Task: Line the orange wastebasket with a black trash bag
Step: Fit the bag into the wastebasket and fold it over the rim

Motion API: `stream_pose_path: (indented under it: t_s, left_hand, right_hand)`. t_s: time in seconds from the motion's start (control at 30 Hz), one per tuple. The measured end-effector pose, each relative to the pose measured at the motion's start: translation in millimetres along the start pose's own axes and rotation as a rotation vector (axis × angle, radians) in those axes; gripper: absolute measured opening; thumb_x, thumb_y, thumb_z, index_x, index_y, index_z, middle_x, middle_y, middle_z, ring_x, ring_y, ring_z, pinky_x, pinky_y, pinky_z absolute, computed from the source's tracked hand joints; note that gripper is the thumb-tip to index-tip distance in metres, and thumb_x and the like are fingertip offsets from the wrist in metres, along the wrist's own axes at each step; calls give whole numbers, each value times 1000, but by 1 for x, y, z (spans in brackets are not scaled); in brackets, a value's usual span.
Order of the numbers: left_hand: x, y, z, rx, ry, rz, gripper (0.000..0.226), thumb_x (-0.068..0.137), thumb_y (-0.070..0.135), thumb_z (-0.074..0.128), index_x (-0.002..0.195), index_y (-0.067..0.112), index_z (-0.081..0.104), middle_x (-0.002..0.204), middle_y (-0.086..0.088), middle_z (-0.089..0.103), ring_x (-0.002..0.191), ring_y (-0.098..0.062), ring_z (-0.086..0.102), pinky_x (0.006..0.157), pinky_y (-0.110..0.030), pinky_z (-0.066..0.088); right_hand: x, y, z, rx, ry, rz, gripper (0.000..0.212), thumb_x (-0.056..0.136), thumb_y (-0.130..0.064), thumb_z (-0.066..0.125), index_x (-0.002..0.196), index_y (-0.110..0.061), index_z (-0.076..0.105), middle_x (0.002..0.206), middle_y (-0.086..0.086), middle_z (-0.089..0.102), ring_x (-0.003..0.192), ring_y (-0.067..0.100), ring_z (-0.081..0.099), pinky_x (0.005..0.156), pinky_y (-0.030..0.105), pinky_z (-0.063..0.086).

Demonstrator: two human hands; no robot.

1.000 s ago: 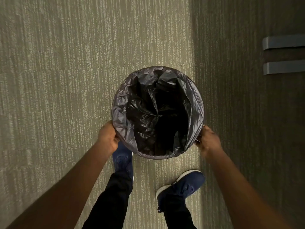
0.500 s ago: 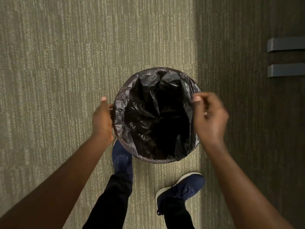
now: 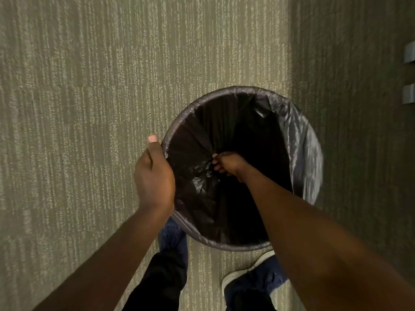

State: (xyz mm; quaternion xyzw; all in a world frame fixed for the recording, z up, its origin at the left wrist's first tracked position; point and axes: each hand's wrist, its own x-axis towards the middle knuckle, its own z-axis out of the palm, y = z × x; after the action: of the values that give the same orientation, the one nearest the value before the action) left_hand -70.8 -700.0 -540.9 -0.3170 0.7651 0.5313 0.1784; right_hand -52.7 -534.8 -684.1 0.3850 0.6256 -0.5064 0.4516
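A black trash bag (image 3: 303,140) lies inside the round wastebasket and is folded over its whole rim (image 3: 202,97), so the orange of the basket is hidden. My left hand (image 3: 153,176) grips the left side of the covered rim from outside. My right hand (image 3: 226,163) reaches down inside the basket, fingers closed on a bunch of the bag's plastic. Folds of the bag stretch from the rim toward that fist.
The basket stands on grey-green carpet (image 3: 78,131). My two blue shoes (image 3: 173,236) (image 3: 253,279) are right below it. Two grey bars (image 3: 408,95) show at the right edge over darker, shadowed floor.
My right hand left the right rim and went down into the basket, closing on the bag. My left hand stayed on the left rim. The view moved closer and left.
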Motion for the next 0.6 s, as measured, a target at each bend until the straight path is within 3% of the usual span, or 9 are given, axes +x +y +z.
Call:
stream_pose_path:
  t_s: [0.1, 0.23, 0.37, 0.4, 0.47, 0.6]
  left_hand:
    - [0, 2, 0, -23, -26, 4, 90, 87, 78, 36, 99, -9, 60, 92, -35, 65, 79, -24, 58, 82, -64, 56]
    - [0, 1, -1, -32, -46, -5, 90, 87, 79, 38, 106, -6, 63, 106, -37, 65, 97, -51, 68, 87, -72, 52]
    - [0, 1, -1, -10, -28, -6, 87, 86, 80, 38, 102, -2, 64, 105, -35, 66, 87, -36, 69, 84, -73, 53]
    - [0, 0, -1, -10, -31, -6, 86, 87, 79, 38, 103, -1, 64, 105, -35, 66, 88, -40, 71, 83, -72, 54]
    - [0, 0, 0, -15, -31, -9, 83, 88, 78, 38, 103, 1, 64, 104, -33, 67, 94, -48, 71, 82, -69, 56]
    - [2, -3, -1, 13, -11, -5, 77, 88, 79, 37, 91, 8, 68, 96, -25, 70, 88, -45, 71, 76, -66, 59]
  right_hand:
    - [20, 5, 10, 15, -2, -21, 40, 106, -31, 41, 72, -18, 58, 71, 0, 57, 60, 10, 44, 56, 24, 30]
    - [34, 6, 16, 118, 26, -75, 42, 106, -21, 43, 67, -13, 58, 66, 2, 55, 55, 7, 44, 41, 11, 35]
    - [46, 1, 20, 119, 41, -65, 43, 104, -20, 45, 64, -12, 57, 62, 3, 51, 53, 10, 39, 47, 20, 29]
    - [49, 1, 21, 118, 39, -62, 44, 104, -20, 45, 64, -12, 57, 62, 3, 51, 53, 10, 39, 48, 21, 28]
    - [54, 2, 23, 136, 42, -66, 44, 104, -18, 44, 63, -11, 57, 63, 3, 53, 54, 10, 41, 47, 19, 31]
    - [57, 2, 25, 192, 62, -84, 44, 105, -12, 42, 62, -8, 55, 63, 3, 56, 54, 11, 45, 37, 9, 32]
